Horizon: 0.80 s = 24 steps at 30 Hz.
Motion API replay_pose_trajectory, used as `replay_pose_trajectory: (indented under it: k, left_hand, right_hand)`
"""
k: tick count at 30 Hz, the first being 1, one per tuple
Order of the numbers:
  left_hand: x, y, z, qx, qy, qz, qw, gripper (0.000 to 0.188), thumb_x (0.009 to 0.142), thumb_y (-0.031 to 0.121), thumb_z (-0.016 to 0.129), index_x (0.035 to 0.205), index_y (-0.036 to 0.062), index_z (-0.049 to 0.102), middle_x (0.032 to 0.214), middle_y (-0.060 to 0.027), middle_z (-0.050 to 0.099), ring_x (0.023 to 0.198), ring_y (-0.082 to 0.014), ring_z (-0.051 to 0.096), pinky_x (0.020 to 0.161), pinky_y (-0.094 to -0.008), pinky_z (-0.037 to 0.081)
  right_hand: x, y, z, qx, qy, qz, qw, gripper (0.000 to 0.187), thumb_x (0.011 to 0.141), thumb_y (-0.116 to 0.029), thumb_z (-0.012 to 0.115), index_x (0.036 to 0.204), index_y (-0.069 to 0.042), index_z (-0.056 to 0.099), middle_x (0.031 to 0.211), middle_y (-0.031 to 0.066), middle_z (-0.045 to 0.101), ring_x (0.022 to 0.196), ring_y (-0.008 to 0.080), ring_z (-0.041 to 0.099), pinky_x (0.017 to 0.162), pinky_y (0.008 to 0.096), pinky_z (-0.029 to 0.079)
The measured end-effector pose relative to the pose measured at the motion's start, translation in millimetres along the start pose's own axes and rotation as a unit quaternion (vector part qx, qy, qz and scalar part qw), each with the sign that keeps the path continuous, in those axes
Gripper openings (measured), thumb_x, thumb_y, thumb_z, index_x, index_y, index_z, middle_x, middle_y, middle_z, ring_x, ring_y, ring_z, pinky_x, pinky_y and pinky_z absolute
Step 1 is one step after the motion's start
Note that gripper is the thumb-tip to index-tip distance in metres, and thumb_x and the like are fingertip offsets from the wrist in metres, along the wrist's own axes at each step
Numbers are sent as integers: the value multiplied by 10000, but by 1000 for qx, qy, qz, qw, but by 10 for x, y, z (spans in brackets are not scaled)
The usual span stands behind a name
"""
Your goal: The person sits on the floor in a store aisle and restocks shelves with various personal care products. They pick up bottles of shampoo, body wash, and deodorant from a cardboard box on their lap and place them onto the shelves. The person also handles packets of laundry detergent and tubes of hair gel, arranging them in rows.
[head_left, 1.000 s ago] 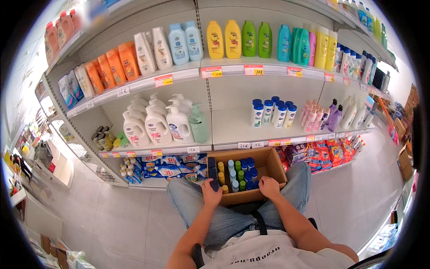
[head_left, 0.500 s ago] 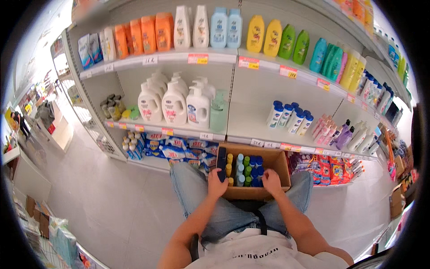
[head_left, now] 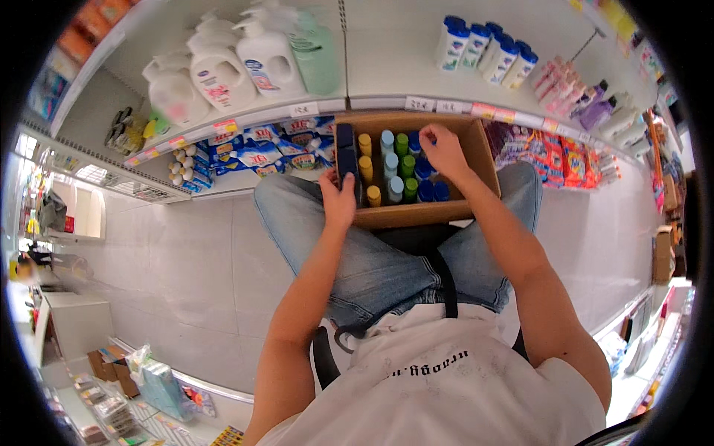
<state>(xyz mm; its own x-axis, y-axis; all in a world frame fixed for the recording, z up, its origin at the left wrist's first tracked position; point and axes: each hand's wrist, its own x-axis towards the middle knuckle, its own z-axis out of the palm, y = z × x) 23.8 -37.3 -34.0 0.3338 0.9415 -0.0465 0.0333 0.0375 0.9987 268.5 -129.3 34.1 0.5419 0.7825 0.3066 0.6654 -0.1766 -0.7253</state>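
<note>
Between the person's denim-clad knees (head_left: 297,208), close against the foot of the shelving, stands an open cardboard box (head_left: 424,216) packed with upright bottles. From left to right I see a dark navy row (head_left: 346,157) along the left wall, then yellow-capped bottles (head_left: 365,169), light-blue-capped ones (head_left: 391,164), green-capped ones (head_left: 407,165) and dark-blue-capped ones (head_left: 425,169), with bare room at the box's right end.

At the near left of the box, the left hand (head_left: 339,199) has its thumb over the edge beside the navy row; whether its grip is clenched on the wall or on that row, I cannot tell. The right hand (head_left: 448,152) reaches over the dark-blue caps toward the far side, fingers bent at the farthest of them. I cannot tell if that grip has taken hold of a bottle.

Low on the left lie blue bags (head_left: 253,157), and red bags (head_left: 576,167) on the right. On the shelf above are white pump jugs (head_left: 219,74) to the left, white bottles with blue caps (head_left: 500,61) and purple bottles (head_left: 597,113) to the right.
</note>
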Motion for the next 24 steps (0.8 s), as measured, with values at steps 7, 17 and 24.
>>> replay_pose_trajectory:
  k: [7, 17, 24]
  left_hand:
    - [401, -113, -145, -60, -19, -125, 990, 386, 941, 282, 625, 1176, -9, 528, 1106, -102, 583, 1010, -175, 531, 912, -294, 420]
    - [677, -183, -106, -76, -49, -101, 991, 515, 914, 308, 685, 1267, 3, 468, 1206, -99, 554, 1119, -188, 509, 1001, -314, 375]
    - [534, 189, 30, -34, -44, -197, 979, 506, 932, 352, 637, 1285, 25, 484, 1193, -91, 577, 1061, -209, 576, 905, -348, 484]
  right_hand:
    - [125, 380, -239, -3, 106, 45, 993, 154, 859, -135, 634, 930, -5, 675, 881, 156, 692, 833, 298, 678, 763, 376, 530]
    - [250, 1106, -1333, -70, 354, 241, 901, 276, 863, -230, 592, 911, 28, 679, 797, 166, 699, 756, 327, 680, 733, 409, 523]
    - [-116, 2874, -1615, 18, 289, 391, 874, 332, 843, -289, 611, 948, 24, 645, 690, 135, 655, 581, 240, 664, 551, 369, 522]
